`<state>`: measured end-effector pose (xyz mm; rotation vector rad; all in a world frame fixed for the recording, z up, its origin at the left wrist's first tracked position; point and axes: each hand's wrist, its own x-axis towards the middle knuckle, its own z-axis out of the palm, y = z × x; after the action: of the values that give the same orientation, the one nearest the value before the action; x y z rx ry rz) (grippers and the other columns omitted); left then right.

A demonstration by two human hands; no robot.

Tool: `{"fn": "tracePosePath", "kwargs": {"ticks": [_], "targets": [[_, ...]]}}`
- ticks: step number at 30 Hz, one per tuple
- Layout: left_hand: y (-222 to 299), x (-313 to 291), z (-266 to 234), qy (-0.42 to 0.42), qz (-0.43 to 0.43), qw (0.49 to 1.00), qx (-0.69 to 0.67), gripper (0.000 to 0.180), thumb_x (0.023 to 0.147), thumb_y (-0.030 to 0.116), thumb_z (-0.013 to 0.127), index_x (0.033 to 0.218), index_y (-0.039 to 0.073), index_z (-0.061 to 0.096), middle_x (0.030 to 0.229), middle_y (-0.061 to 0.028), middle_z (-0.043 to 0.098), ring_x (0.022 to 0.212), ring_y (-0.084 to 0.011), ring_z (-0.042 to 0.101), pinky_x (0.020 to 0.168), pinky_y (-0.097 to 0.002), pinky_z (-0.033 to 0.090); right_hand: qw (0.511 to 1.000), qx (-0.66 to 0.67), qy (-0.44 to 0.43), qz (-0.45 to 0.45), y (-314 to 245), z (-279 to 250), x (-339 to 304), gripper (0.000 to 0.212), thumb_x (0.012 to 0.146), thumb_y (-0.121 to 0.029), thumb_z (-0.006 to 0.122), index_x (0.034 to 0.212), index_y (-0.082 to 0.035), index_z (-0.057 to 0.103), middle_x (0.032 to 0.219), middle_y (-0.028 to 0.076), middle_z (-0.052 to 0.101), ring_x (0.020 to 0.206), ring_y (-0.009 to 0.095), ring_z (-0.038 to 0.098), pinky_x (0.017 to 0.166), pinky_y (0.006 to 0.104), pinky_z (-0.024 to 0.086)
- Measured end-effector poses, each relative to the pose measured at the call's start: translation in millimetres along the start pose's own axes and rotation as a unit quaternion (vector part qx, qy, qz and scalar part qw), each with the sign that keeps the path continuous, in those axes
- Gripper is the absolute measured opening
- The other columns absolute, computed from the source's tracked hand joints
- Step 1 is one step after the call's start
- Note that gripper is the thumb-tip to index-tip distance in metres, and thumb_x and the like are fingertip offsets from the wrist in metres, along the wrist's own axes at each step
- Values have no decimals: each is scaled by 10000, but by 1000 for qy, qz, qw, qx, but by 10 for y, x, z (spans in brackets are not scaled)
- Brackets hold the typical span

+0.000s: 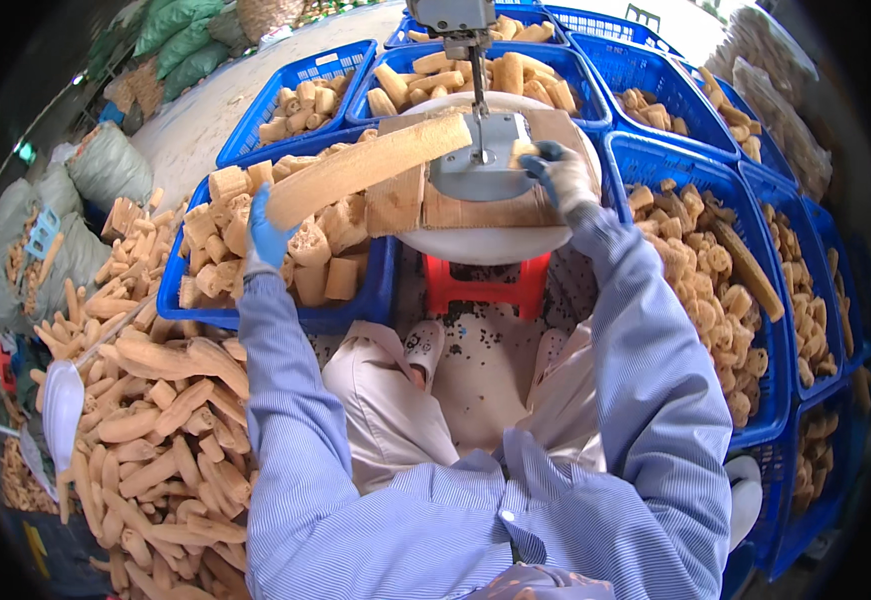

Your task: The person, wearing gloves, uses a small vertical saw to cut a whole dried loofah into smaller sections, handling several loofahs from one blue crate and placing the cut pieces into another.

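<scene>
In a blue glove, my left hand [268,238] is closed around the lower left end of a long dried loofah [360,172]. The loofah slants up to the right, its far end at the upright blade bar of a machine [478,85]. Over the machine's grey metal plate [467,182], on its right side, my gloved right hand [565,178] pinches a short pale loofah piece [522,152]. Wooden boards [395,205] flank the plate, above a round white base [485,245]. My fingers partly hide the short piece.
A blue crate [285,316] of cut loofah pieces stands under my left forearm. More filled blue crates [595,95] line the back and right. Whole loofahs [165,440] are heaped at the left. A red stool [485,290] sits below the machine, and sacks [110,165] lie far left.
</scene>
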<state>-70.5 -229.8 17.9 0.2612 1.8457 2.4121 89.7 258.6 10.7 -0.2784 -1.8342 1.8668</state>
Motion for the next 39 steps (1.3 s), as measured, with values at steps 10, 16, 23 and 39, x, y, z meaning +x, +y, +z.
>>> {"fn": "tracePosePath", "kwargs": {"ticks": [10,16,23,39], "targets": [[28,-1918,1596,-159,-13,979,-128,531,1041,384,471,1496,118,408,1443,-133,497,1331,-300,491,1084,-499,438,611,-724,316,45,-813,-2263,-3187,588,769,-140,823,1323,-205,637,1394,114,570,1201,270,587,1002,407,472],[-526,-2612,2971,-280,-204,915,-207,524,1011,424,533,1445,136,471,1404,-127,524,1299,-306,517,1065,-546,442,962,-102,218,-130,-1500,-2057,-4179,1085,706,-635,815,1472,18,411,1323,86,572,1027,130,645,796,237,554],[-584,-3215,3889,-438,-252,838,-205,682,975,526,559,1532,191,354,1397,-93,500,1275,-240,511,1023,-467,463,880,52,350,-318,-1745,-2173,-4511,1159,665,-534,890,1485,33,298,1343,240,548,1194,300,592,1034,416,486],[-181,-2934,2098,-103,39,994,21,557,1055,340,473,1537,99,335,1508,-140,444,1353,-294,481,1057,-433,450,855,-440,267,-61,-1488,-3873,-1355,838,771,-349,856,1428,2,472,1310,216,622,1188,290,627,983,356,513]]}}
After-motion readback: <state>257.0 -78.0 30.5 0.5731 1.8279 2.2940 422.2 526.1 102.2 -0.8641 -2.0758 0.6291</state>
